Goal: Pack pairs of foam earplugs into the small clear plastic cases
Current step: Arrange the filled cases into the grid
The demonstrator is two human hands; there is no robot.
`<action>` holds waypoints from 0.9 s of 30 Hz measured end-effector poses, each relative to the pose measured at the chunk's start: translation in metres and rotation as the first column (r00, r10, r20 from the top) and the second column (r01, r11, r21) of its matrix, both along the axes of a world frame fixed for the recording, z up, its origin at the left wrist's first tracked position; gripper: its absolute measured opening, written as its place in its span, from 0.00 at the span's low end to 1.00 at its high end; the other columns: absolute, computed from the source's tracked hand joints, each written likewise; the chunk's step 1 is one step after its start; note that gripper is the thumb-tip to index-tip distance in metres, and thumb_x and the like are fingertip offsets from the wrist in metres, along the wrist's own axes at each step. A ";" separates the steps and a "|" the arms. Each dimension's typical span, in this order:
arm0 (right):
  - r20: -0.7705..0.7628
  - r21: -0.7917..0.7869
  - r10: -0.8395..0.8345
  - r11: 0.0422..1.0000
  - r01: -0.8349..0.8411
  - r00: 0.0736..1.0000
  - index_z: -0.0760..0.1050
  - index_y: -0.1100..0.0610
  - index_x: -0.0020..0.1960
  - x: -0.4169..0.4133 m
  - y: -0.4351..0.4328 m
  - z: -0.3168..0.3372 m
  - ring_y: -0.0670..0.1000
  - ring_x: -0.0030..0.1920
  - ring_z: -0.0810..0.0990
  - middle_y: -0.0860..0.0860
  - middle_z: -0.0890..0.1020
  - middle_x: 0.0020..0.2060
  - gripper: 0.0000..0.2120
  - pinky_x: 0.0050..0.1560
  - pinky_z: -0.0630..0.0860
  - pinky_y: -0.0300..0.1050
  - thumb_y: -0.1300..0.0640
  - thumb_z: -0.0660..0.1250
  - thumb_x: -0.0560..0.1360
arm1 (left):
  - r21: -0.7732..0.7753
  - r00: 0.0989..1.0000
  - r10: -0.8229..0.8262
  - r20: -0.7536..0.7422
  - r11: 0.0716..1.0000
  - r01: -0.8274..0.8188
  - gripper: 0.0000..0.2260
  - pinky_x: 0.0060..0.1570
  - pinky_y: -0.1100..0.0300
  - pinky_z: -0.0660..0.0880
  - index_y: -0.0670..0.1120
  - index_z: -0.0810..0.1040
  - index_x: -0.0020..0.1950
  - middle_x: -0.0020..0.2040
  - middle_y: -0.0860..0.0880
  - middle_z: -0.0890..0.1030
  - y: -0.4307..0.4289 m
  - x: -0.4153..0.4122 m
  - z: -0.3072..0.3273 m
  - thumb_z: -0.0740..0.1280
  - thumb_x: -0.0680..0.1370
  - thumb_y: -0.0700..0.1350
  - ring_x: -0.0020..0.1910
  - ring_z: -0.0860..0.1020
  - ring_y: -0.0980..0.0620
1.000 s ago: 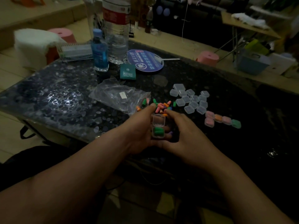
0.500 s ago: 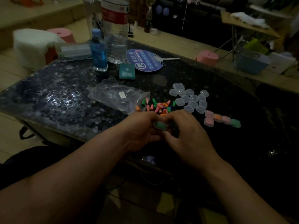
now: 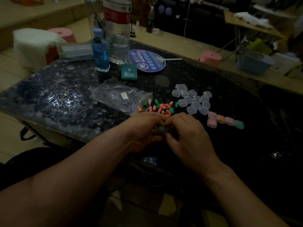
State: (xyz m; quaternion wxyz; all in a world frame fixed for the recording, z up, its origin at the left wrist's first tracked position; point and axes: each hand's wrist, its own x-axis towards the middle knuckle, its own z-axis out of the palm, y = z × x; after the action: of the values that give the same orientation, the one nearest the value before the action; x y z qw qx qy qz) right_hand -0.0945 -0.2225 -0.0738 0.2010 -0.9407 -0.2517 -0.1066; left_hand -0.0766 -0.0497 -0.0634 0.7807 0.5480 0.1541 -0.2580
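The left hand (image 3: 144, 131) and right hand (image 3: 188, 138) meet at the near edge of the desk (image 3: 65, 102), fingers pinched on a small case (image 3: 161, 129) showing green inside. Judged step: pressing the lid shut. Next, set it beside the filled cases (image 3: 224, 121), then take an empty case (image 3: 191, 99).
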 end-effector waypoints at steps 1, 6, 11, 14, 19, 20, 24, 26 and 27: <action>0.000 0.002 0.000 1.000 0.000 1.000 0.77 0.47 0.55 0.000 0.000 0.000 0.49 0.52 0.77 0.44 0.79 0.51 0.10 0.53 0.75 0.54 0.55 0.74 0.76 | 0.001 1.000 -0.002 -0.003 1.000 0.002 0.17 0.59 0.48 0.81 0.42 0.86 0.56 0.58 0.43 0.86 0.000 0.000 0.000 0.59 0.80 0.32 0.60 0.83 0.45; -0.054 0.026 -0.025 0.999 0.026 0.998 0.76 0.44 0.56 -0.002 0.000 -0.001 0.45 0.52 0.76 0.40 0.76 0.51 0.10 0.53 0.77 0.52 0.51 0.74 0.77 | -0.014 0.998 0.040 -0.038 0.999 -0.041 0.17 0.47 0.54 0.84 0.40 0.82 0.63 0.61 0.39 0.84 0.000 0.000 0.001 0.59 0.80 0.30 0.57 0.85 0.44; -0.097 0.138 -0.134 0.979 0.147 0.986 0.75 0.45 0.49 -0.005 -0.001 -0.001 0.43 0.46 0.75 0.42 0.77 0.45 0.09 0.44 0.75 0.45 0.43 0.73 0.77 | -0.027 0.992 0.120 -0.022 0.992 -0.121 0.19 0.47 0.53 0.85 0.42 0.78 0.68 0.63 0.40 0.81 -0.010 0.004 0.003 0.59 0.81 0.28 0.60 0.83 0.42; -0.148 0.192 -0.224 0.949 0.250 0.963 0.74 0.45 0.48 -0.006 -0.004 0.001 0.41 0.44 0.77 0.43 0.79 0.43 0.09 0.43 0.78 0.48 0.44 0.73 0.77 | 0.005 0.994 0.107 0.017 0.994 -0.107 0.20 0.65 0.48 0.77 0.42 0.77 0.70 0.63 0.39 0.81 -0.026 0.005 0.004 0.61 0.81 0.29 0.65 0.80 0.40; -0.190 0.202 -0.320 0.912 0.356 0.928 0.75 0.45 0.50 -0.009 -0.016 0.003 0.44 0.44 0.81 0.43 0.81 0.44 0.09 0.43 0.80 0.52 0.46 0.74 0.77 | 0.022 0.995 0.085 0.057 0.996 -0.086 0.20 0.57 0.56 0.77 0.41 0.75 0.73 0.63 0.39 0.80 -0.049 0.005 0.008 0.61 0.81 0.31 0.59 0.80 0.45; -0.196 0.202 -0.331 0.907 0.368 0.923 0.75 0.45 0.50 -0.011 -0.018 0.005 0.44 0.44 0.81 0.43 0.81 0.45 0.09 0.42 0.80 0.50 0.45 0.74 0.77 | 0.025 0.995 0.077 0.061 0.997 -0.079 0.20 0.57 0.56 0.78 0.41 0.75 0.73 0.63 0.40 0.80 -0.053 0.005 0.008 0.61 0.81 0.31 0.59 0.80 0.46; -0.204 0.213 -0.360 0.892 0.400 0.910 0.75 0.45 0.49 -0.014 -0.029 0.009 0.41 0.43 0.79 0.42 0.81 0.43 0.09 0.41 0.78 0.48 0.45 0.74 0.78 | 0.027 0.997 0.057 0.055 0.998 -0.059 0.12 0.51 0.58 0.79 0.44 0.79 0.58 0.60 0.41 0.81 -0.065 0.003 0.015 0.60 0.81 0.32 0.53 0.81 0.47; -0.210 0.213 -0.377 0.883 0.419 0.902 0.75 0.45 0.50 -0.010 -0.036 0.008 0.41 0.43 0.80 0.41 0.81 0.43 0.09 0.42 0.79 0.48 0.45 0.74 0.78 | -0.002 0.997 0.069 0.016 0.998 -0.069 0.08 0.57 0.54 0.81 0.43 0.78 0.49 0.55 0.42 0.83 -0.069 0.004 0.016 0.61 0.81 0.35 0.54 0.83 0.46; -0.203 0.212 -0.396 0.875 0.435 0.896 0.75 0.45 0.50 -0.006 -0.042 0.007 0.41 0.43 0.80 0.41 0.81 0.43 0.09 0.43 0.79 0.48 0.44 0.74 0.78 | -0.030 0.997 0.082 -0.007 0.996 -0.082 0.07 0.56 0.53 0.82 0.43 0.78 0.50 0.52 0.42 0.85 -0.071 0.003 0.016 0.61 0.82 0.36 0.52 0.85 0.46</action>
State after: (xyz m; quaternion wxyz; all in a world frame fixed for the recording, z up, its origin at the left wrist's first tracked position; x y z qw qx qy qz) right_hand -0.1009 -0.2643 -0.0673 0.3099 -0.9448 -0.0117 -0.1059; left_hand -0.0735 -0.1205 -0.0474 0.7984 0.5285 0.1750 -0.2296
